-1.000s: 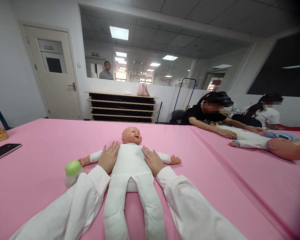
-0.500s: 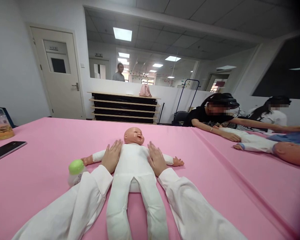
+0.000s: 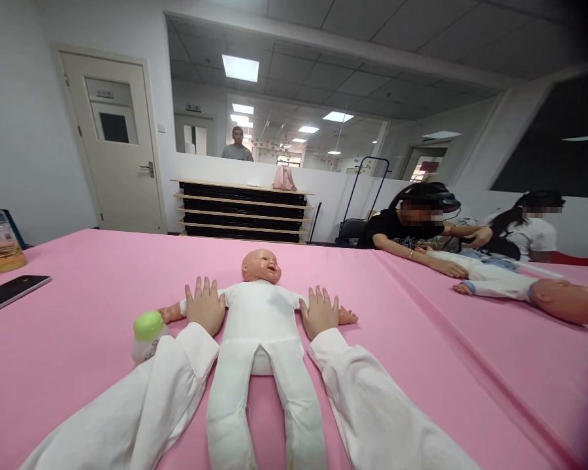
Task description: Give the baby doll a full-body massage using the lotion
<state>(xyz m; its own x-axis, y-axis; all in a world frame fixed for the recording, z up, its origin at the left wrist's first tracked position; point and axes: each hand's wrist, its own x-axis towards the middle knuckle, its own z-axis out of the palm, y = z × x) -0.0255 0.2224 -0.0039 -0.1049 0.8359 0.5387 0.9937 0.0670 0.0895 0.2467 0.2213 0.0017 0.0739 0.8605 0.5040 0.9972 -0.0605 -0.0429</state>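
Doll (image 3: 262, 320), cloth and plastic.
The doll is clad in matt, creased white cloth; its head (image 3: 261, 266) appears moulded in smooth, glossy plastic. The table cover (image 3: 396, 365) is made of matt pink cloth, marked by a fold. The jar (image 3: 143, 350) is formed in translucent plastic and topped by a smooth green lid (image 3: 147, 324). The phone (image 3: 14, 294) is faced in smooth, dark glass.

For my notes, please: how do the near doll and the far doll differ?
The near doll lies head away from the camera; the far doll, head toward the picture's right edge. The near doll shows a white sleeve end, the far doll a blue cuff. Both wear mostly white.
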